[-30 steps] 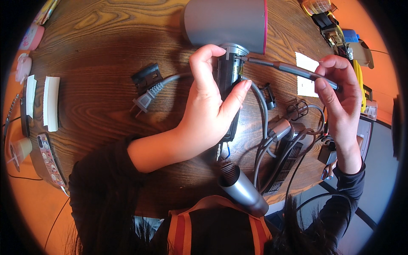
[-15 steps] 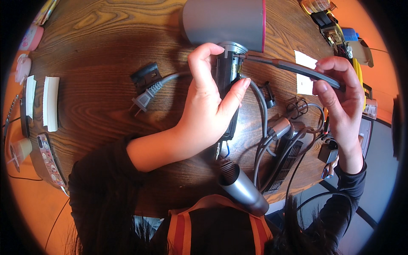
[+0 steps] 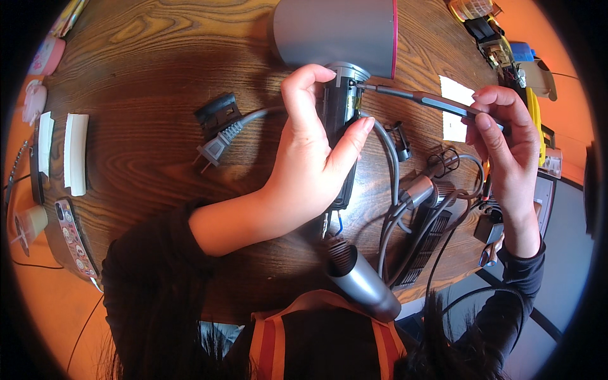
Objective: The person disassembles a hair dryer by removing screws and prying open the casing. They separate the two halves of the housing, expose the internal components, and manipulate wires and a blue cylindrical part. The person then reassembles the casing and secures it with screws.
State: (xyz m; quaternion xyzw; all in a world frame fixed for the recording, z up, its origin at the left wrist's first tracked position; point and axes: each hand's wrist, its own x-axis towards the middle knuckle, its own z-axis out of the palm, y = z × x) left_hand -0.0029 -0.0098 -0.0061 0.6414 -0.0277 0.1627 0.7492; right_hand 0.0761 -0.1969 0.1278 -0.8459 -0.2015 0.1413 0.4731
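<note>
A grey hair dryer (image 3: 332,38) with a pink rim lies on the wooden table, its handle pointing toward me. The handle's outer shell is off, baring the black inner handle (image 3: 342,126). My left hand (image 3: 310,136) grips this inner handle, thumb on the right side, index finger near its top. Between the fingers and thumb of my right hand (image 3: 503,130) is a dark, slim screwdriver (image 3: 437,101). Its tip is at the upper right side of the handle, just below the head. A grey tube-shaped handle shell (image 3: 364,282) sits below, near my body, with wires at its upper end.
A two-pin plug (image 3: 217,147) with a black clip lies left of the handle. Grey cable (image 3: 392,171) and dark parts (image 3: 430,234) spread to the right. White paper strips (image 3: 76,155) and a phone (image 3: 75,237) are at the left; another paper (image 3: 453,123) lies under the screwdriver.
The screwdriver has shifted slightly, its tip now a little lower against the handle's side, and my right fingers have changed position on it. My left hand has stayed put.
</note>
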